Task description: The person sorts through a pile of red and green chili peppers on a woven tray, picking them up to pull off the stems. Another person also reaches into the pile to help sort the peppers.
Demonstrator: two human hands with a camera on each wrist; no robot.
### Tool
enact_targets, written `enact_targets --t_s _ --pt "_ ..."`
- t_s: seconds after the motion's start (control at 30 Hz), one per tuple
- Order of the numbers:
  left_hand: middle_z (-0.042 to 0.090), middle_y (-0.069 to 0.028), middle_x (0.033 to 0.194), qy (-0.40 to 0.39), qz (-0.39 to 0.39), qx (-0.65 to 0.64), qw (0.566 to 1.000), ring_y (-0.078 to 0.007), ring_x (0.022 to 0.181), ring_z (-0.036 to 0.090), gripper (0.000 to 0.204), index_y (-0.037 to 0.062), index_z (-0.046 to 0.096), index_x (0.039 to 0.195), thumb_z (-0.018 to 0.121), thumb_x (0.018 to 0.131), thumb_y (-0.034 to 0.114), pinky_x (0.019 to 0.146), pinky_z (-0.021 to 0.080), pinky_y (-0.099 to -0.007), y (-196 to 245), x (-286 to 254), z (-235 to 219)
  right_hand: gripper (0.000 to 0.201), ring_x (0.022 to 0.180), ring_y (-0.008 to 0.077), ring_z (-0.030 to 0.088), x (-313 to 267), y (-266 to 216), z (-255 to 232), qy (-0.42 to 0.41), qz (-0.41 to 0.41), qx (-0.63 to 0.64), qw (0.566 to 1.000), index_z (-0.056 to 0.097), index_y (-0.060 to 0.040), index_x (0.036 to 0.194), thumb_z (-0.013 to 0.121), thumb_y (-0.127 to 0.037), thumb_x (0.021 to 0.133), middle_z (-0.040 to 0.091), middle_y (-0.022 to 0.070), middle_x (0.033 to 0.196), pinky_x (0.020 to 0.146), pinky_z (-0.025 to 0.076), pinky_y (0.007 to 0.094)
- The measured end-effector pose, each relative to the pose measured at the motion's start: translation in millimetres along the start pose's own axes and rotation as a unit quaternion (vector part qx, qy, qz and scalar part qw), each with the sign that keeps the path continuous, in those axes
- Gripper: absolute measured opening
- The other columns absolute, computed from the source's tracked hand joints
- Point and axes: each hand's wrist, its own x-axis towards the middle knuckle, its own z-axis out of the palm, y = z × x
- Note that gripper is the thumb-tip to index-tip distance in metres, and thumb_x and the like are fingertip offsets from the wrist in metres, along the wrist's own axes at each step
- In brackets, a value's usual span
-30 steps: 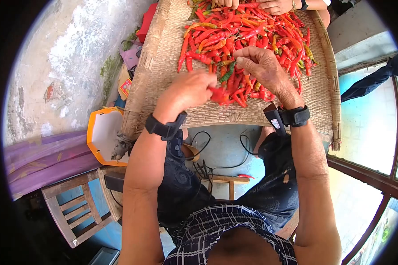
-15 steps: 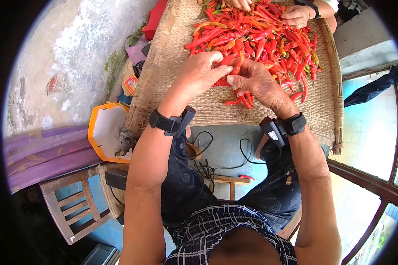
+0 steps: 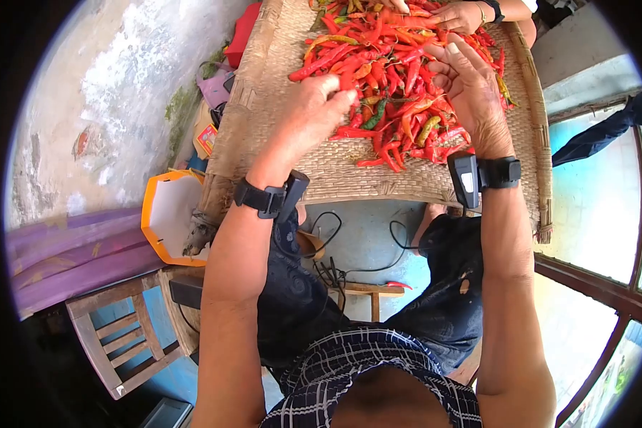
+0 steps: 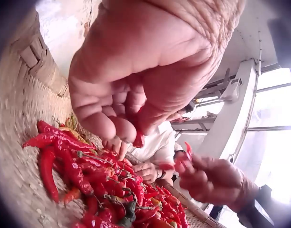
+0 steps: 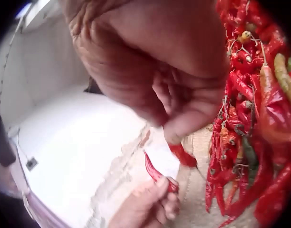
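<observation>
Red chili peppers (image 3: 412, 75), with a few green and yellow ones among them, lie piled on a woven tray (image 3: 253, 135). Above the pile's left edge, my left hand (image 3: 307, 118) pinches a red pepper (image 5: 157, 173) between thumb and curled fingers; in the left wrist view only a bit of red (image 4: 139, 140) shows at its fingertips. My right hand (image 3: 476, 103) hovers over the right side of the pile, palm partly turned up. Its thumb and fingers grip another red pepper (image 5: 183, 155), whose thin stem points away from the hand.
Across the tray, another person's hands (image 3: 462, 16) work at the pile's far edge. An orange-rimmed box (image 3: 175, 217) and a wooden chair (image 3: 125, 335) stand at the left. Black cables (image 3: 332, 274) lie below the tray.
My hands were close together over the near part of the pile and have separated. The left has drawn back leftward, while the right has moved right and farther out over the peppers.
</observation>
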Motion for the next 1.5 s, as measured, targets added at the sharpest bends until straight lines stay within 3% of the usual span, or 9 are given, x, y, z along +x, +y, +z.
enact_targets --t_s 0.17,0.4,0.47,0.53,0.63,0.7,0.87,1.03,1.5 --pt "0.063 -0.0072 0.078 -0.101 0.005 -0.076 0.992 -0.0113 0.066 0.059 0.021 -0.0013 0.059 0.092 0.054 0.090 0.019 0.061 0.050 -0.0274 23 -6 22 0.036 0.075 0.0097 0.056 -20 12 12 -0.267 -0.003 -0.317 0.910 0.062 0.0010 0.105 0.066 -0.029 0.086 0.064 0.0051 0.084 0.066 0.047 0.0260" --pt "0.062 -0.0117 0.074 -0.079 0.078 0.086 0.990 -0.0170 0.061 0.061 0.024 -0.0020 0.062 0.089 0.061 0.086 0.022 0.057 0.048 -0.0322 30 -11 43 0.021 0.059 0.0077 0.050 -32 -3 4 -0.208 0.000 -0.344 0.916 0.066 -0.0004 0.080 0.065 -0.020 0.086 0.057 0.0021 0.061 0.055 0.044 0.0270" --pt "0.061 -0.0134 0.078 -0.027 0.139 0.108 0.984 -0.0222 0.066 0.061 0.024 0.0002 0.063 0.096 0.064 0.084 0.021 0.061 0.048 -0.0354 28 -14 53 0.019 0.060 0.0074 0.051 -28 -24 -3 -0.207 -0.008 -0.515 0.832 0.065 0.0000 0.078 0.065 -0.018 0.086 0.059 0.0021 0.063 0.055 0.044 0.0267" --pt "0.058 -0.0163 0.097 -0.028 0.165 0.162 0.972 -0.0280 0.088 0.058 0.035 0.0039 0.060 0.108 0.069 0.079 0.021 0.075 0.048 -0.0374 27 -15 62 0.027 0.062 0.0095 0.055 -13 -11 -17 -0.087 -0.076 -0.249 0.961 0.064 0.0016 0.093 0.066 -0.024 0.085 0.063 0.0026 0.070 0.057 0.045 0.0280" --pt "0.040 -0.0162 0.132 -0.085 0.228 0.269 0.932 -0.0384 0.118 0.040 0.064 0.0113 0.047 0.128 0.073 0.069 0.017 0.096 0.038 -0.0431 33 -13 80 0.029 0.063 0.0101 0.056 -1 -26 -13 0.055 -0.187 -0.162 0.967 0.062 0.0015 0.100 0.064 -0.024 0.085 0.062 0.0046 0.070 0.058 0.046 0.0274" --pt "0.037 -0.0161 0.136 -0.091 0.241 0.340 0.904 -0.0402 0.120 0.039 0.066 0.0130 0.045 0.130 0.072 0.069 0.014 0.096 0.038 -0.0468 36 -9 99 0.068 0.075 0.0152 0.060 -9 -46 -19 0.010 -0.121 -0.296 0.948 0.033 -0.0056 0.139 0.066 -0.030 0.086 0.063 0.0094 0.097 0.068 0.049 0.0248" --pt "0.024 -0.0148 0.147 -0.146 0.250 0.482 0.827 -0.0495 0.125 0.031 0.069 0.0223 0.040 0.135 0.064 0.073 0.008 0.091 0.036 -0.0597 47 15 145 0.048 0.074 0.0092 0.058 -1 -22 -36 0.049 -0.176 -0.256 0.949 0.050 0.0007 0.126 0.064 -0.022 0.086 0.064 0.0068 0.089 0.065 0.049 0.0229" --pt "0.054 -0.0065 0.106 -0.096 0.259 0.465 0.841 -0.0327 0.098 0.051 0.045 0.0190 0.051 0.118 0.062 0.075 0.010 0.070 0.047 -0.0520 42 36 162 0.038 0.071 0.0073 0.057 0 -25 -42 0.074 -0.170 -0.319 0.929 0.055 0.0018 0.119 0.061 -0.020 0.088 0.063 0.0032 0.082 0.061 0.048 0.0223" --pt "0.062 -0.0120 0.086 0.051 0.109 0.209 0.970 -0.0279 0.081 0.061 0.027 0.0033 0.053 0.097 0.063 0.072 0.008 0.070 0.047 -0.0394 -35 3 7 0.016 0.065 0.0195 0.063 -15 -21 -28 0.001 -0.240 -0.396 0.886 0.064 -0.0010 0.094 0.062 -0.014 0.083 0.065 0.0131 0.073 0.060 0.049 0.0324"
